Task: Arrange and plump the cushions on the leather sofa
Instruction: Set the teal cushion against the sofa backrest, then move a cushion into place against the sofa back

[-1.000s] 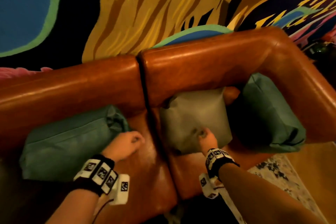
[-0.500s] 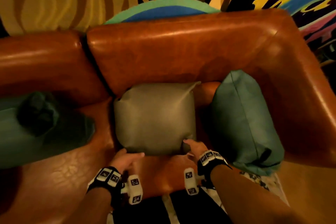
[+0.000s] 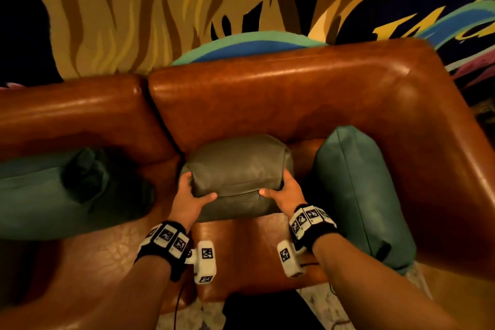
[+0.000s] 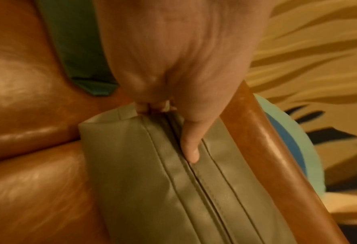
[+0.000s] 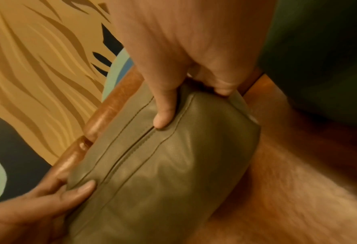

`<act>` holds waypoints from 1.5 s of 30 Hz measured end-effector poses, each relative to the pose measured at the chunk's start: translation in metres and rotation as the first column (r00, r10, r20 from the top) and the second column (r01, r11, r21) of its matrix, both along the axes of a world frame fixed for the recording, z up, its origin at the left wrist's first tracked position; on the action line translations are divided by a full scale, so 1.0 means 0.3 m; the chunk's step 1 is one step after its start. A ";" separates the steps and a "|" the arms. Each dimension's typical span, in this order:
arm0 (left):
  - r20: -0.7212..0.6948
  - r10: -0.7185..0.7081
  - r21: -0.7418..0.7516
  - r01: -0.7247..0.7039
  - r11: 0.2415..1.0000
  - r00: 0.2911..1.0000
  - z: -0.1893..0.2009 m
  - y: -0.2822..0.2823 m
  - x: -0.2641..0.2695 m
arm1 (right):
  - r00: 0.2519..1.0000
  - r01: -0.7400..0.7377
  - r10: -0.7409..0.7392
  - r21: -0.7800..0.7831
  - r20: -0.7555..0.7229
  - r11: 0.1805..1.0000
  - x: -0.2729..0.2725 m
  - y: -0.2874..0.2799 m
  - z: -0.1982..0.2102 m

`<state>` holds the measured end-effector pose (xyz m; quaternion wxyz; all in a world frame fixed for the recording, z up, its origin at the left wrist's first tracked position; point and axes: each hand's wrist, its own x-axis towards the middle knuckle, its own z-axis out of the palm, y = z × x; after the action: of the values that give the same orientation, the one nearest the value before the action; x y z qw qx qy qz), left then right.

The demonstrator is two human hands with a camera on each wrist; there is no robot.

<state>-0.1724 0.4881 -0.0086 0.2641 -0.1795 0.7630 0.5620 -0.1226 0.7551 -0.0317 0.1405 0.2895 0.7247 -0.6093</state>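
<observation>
Brown leather sofa (image 3: pixel 308 104) seat bears an olive cushion (image 3: pixel 235 169) between two teal cushions (image 3: pixel 356 185)

Olive-grey leather cushion (image 3: pixel 237 169) stands squeezed on the brown sofa (image 3: pixel 294 104) seat, apparently zip-edge up, between teal cushions (image 3: pixel 356 190).

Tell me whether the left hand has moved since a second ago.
Yes. The left hand left the teal cushion, crossing rightward over the sofa's back seam, and now grips the grey cushion.

Wall mural (image 3: pixel 150 8) of yellow and brown wavy streaks on dark ground, pale patterned rug (image 3: pixel 316 311) below
</observation>
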 end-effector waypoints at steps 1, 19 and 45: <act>-0.011 -0.024 -0.035 0.023 0.999 1.000 -0.004 0.001 -0.014 | 1.000 -0.007 0.007 0.009 -0.013 1.000 -0.015 0.001 0.013; 0.061 0.126 -0.027 -0.124 0.992 0.990 0.019 0.091 -0.329 | 0.951 0.308 -0.308 0.003 0.026 0.951 -0.307 0.169 0.135; 0.239 -0.905 -0.335 0.845 -0.417 -0.352 -0.014 1.123 0.561 | 0.491 0.870 -0.769 -0.186 0.409 0.456 0.799 0.677 0.028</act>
<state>-0.0042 0.8250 -0.0129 0.5074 0.5198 0.6853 -0.0518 0.1172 0.9584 -0.0234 -0.0265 0.6518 0.3367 -0.6790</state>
